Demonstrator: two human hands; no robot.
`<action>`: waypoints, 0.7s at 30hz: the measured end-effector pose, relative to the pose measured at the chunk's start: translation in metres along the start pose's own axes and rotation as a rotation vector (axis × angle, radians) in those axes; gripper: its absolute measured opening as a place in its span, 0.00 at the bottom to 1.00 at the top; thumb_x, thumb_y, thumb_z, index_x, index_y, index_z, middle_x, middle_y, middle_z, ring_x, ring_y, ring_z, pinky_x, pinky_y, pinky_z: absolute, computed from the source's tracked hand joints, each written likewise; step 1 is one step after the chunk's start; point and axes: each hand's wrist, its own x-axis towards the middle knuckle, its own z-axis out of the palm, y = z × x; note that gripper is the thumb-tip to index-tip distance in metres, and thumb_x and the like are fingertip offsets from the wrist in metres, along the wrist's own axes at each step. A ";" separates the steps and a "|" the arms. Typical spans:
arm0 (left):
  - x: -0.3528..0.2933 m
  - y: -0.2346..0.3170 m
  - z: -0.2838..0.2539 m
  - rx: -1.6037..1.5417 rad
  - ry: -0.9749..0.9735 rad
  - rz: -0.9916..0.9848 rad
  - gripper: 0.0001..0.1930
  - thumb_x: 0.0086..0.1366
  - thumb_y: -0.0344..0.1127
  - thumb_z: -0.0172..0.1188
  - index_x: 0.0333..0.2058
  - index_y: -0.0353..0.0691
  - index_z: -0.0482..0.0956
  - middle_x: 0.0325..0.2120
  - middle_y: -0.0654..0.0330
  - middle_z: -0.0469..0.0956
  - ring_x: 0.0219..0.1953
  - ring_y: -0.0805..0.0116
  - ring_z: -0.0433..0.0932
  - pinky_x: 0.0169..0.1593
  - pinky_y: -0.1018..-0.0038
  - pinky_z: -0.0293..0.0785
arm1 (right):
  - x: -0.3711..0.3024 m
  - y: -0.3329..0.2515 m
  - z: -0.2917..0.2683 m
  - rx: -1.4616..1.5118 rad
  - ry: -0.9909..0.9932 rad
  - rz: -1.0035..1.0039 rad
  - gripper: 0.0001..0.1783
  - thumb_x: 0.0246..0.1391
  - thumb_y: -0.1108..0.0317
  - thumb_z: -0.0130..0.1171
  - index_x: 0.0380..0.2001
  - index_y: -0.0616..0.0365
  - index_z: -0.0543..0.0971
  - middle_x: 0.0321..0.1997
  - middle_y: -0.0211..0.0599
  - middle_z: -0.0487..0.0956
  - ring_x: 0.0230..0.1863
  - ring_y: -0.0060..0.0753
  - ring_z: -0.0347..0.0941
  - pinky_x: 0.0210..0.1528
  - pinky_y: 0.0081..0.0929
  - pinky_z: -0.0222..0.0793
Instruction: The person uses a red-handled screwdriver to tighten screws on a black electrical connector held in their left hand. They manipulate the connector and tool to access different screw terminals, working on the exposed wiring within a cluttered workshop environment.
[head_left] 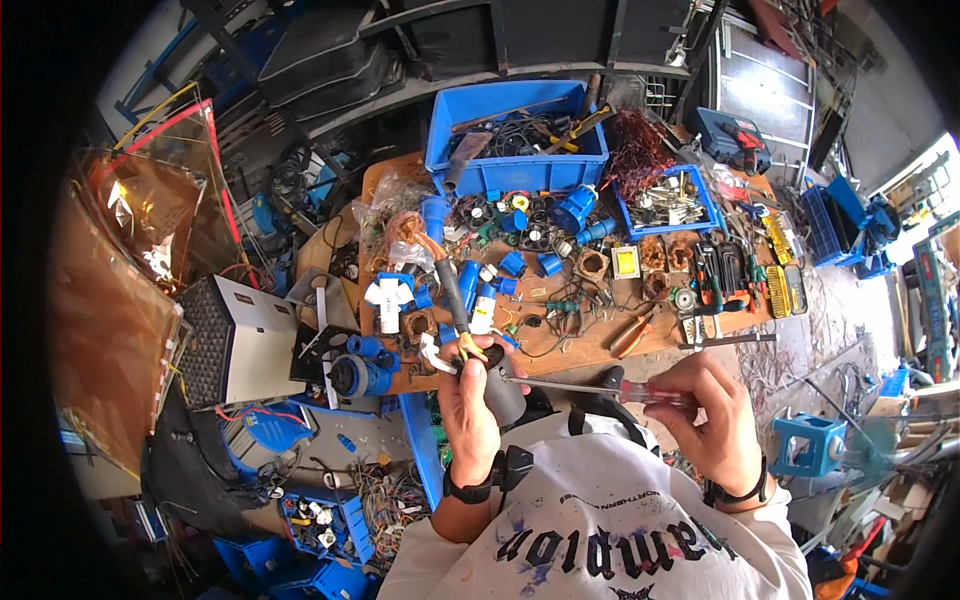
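Observation:
Close to my body, my left hand (470, 428) grips a dark grey cylindrical connector piece (506, 400). A thick black cable (453, 292) runs up from it toward the far left of the bench, its yellowish wires (468, 346) spread out at the cylinder's top. In my right hand (714, 415) is a screwdriver (638, 392) with a clear red handle, held level and pointing left. Its tip meets the side of the cylinder near its upper rim; the exact contact spot is too small to make out.
Crowded with blue connector parts, a wooden bench (590, 338) lies beyond my hands. Orange-handled pliers (632, 334) rest near its front edge. At the back stands a large blue bin (515, 178) of cables, beside a smaller blue tray (672, 228) of metal parts. Loose wires litter the floor.

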 end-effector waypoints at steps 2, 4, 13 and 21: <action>-0.001 0.000 -0.001 0.009 -0.004 0.017 0.16 0.70 0.45 0.47 0.45 0.37 0.66 0.37 0.51 0.73 0.29 0.66 0.75 0.29 0.72 0.76 | 0.003 0.002 0.000 -0.068 0.053 -0.202 0.14 0.47 0.72 0.65 0.38 0.59 0.76 0.31 0.38 0.73 0.26 0.38 0.76 0.27 0.29 0.73; 0.000 0.000 -0.001 0.015 -0.016 0.026 0.16 0.70 0.46 0.47 0.45 0.37 0.65 0.37 0.51 0.73 0.29 0.66 0.75 0.29 0.72 0.75 | 0.000 -0.005 0.003 -0.006 0.047 -0.090 0.15 0.46 0.72 0.66 0.39 0.58 0.76 0.32 0.37 0.72 0.26 0.38 0.76 0.27 0.29 0.73; 0.000 0.000 -0.002 0.016 -0.054 0.041 0.16 0.70 0.45 0.46 0.45 0.37 0.65 0.38 0.51 0.72 0.29 0.66 0.74 0.29 0.72 0.75 | -0.007 -0.003 -0.001 -0.035 -0.239 0.063 0.16 0.50 0.63 0.63 0.41 0.57 0.76 0.29 0.37 0.76 0.28 0.41 0.76 0.29 0.32 0.72; -0.003 0.001 -0.001 0.010 -0.050 0.023 0.16 0.70 0.45 0.47 0.45 0.37 0.65 0.38 0.52 0.72 0.29 0.66 0.74 0.30 0.72 0.75 | -0.003 -0.001 0.003 -0.169 -0.044 -0.200 0.20 0.42 0.71 0.66 0.42 0.54 0.76 0.30 0.32 0.72 0.32 0.37 0.72 0.28 0.32 0.69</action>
